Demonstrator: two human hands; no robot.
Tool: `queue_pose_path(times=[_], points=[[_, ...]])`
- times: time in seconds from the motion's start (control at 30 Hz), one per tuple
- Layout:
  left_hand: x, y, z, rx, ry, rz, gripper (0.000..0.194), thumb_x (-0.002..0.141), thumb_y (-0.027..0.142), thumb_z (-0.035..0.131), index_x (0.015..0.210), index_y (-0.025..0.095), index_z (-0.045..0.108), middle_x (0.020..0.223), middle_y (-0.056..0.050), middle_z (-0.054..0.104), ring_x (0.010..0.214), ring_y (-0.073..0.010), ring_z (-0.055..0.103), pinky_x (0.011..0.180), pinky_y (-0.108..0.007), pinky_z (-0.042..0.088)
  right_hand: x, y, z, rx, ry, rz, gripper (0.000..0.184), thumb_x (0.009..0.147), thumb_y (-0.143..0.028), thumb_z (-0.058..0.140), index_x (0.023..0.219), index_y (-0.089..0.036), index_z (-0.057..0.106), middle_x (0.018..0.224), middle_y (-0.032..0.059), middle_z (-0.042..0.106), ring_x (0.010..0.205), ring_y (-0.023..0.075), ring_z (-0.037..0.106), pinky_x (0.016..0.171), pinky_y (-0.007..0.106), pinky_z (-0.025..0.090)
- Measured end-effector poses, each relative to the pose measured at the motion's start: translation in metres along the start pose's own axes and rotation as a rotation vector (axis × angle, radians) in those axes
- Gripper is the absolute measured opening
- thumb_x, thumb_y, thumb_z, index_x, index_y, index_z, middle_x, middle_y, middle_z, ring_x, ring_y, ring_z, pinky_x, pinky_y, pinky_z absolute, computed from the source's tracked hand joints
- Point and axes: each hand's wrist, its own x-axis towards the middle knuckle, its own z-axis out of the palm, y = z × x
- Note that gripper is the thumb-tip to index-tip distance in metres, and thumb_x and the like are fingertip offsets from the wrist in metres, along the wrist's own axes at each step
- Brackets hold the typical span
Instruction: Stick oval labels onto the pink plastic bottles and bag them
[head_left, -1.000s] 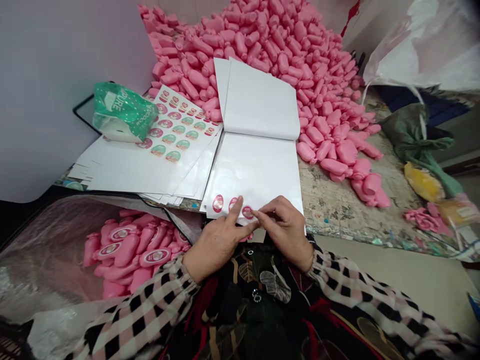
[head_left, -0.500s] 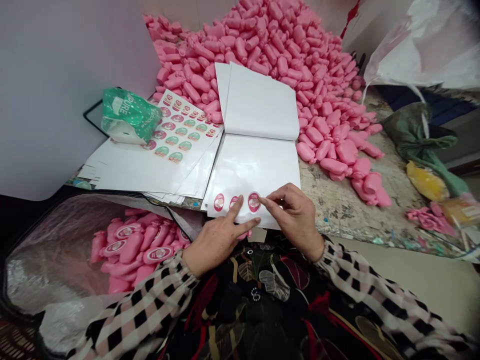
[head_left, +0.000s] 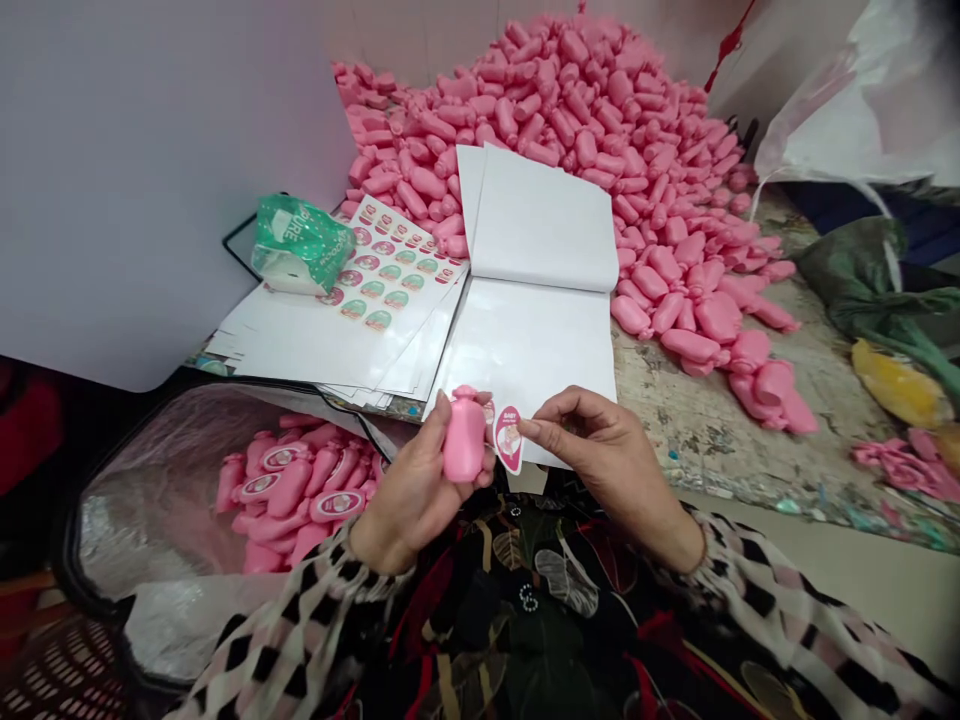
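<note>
My left hand (head_left: 416, 485) is wrapped round a small pink bottle (head_left: 465, 440), its neck pointing away from me and its bare side facing up. Close beside it, my right hand (head_left: 600, 450) pinches the right edge of an oval pink-and-white sticker (head_left: 508, 440), which hangs free and slightly curled. Behind both hands lies a white sticker sheet (head_left: 544, 345), its upper part folded back. Part of another sticker shows between the bottle and the held sticker; the rest of that row is hidden by my left hand.
A heap of pink bottles (head_left: 555, 120) covers the back of the worn table (head_left: 667, 420). Printed sticker sheets (head_left: 300, 345) lie at left under a green packet (head_left: 304, 245). Below them, a plastic-lined bag (head_left: 142, 515) holds labelled bottles. A yellow item (head_left: 896, 380) lies at right.
The sticker has come off the sheet in my right hand's fingers. My left hand has left the sheet and turned up, with a pink bottle now in full view in it.
</note>
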Motion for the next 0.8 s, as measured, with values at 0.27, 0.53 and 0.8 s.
queue_pose_path(times=[0.27, 0.53, 0.8], points=[[0.013, -0.011, 0.017, -0.195, -0.043, 0.016, 0.040, 0.090, 0.052, 0.044, 0.110, 0.021, 0.059, 0.088, -0.001, 0.051, 0.070, -0.0086, 0.050, 0.062, -0.020, 0.045, -0.003, 0.008, 0.013, 0.126, -0.034, 0.101, 0.021, 0.066, -0.034, 0.076, 0.066, -0.019, 0.061, 0.063, -0.0032, 0.061, 0.057, 0.0103, 0.054, 0.051, 0.023, 0.043], [0.012, -0.015, 0.015, -0.130, -0.070, 0.036, 0.044, 0.089, 0.054, 0.044, 0.113, 0.021, 0.059, 0.086, -0.002, 0.051, 0.064, -0.0089, 0.049, 0.056, -0.022, 0.044, 0.000, 0.009, 0.014, 0.191, -0.043, 0.092, 0.019, 0.068, -0.031, 0.075, 0.066, -0.020, 0.059, 0.059, -0.0052, 0.060, 0.054, 0.0095, 0.056, 0.052, 0.024, 0.047], [0.014, -0.015, 0.017, -0.077, -0.076, 0.029, 0.048, 0.090, 0.055, 0.041, 0.116, 0.018, 0.057, 0.081, -0.002, 0.052, 0.059, -0.0088, 0.050, 0.055, -0.022, 0.043, 0.001, 0.010, 0.011, 0.238, -0.097, 0.125, 0.023, 0.069, -0.036, 0.075, 0.069, -0.019, 0.058, 0.060, -0.0041, 0.062, 0.054, 0.0106, 0.058, 0.054, 0.025, 0.048]])
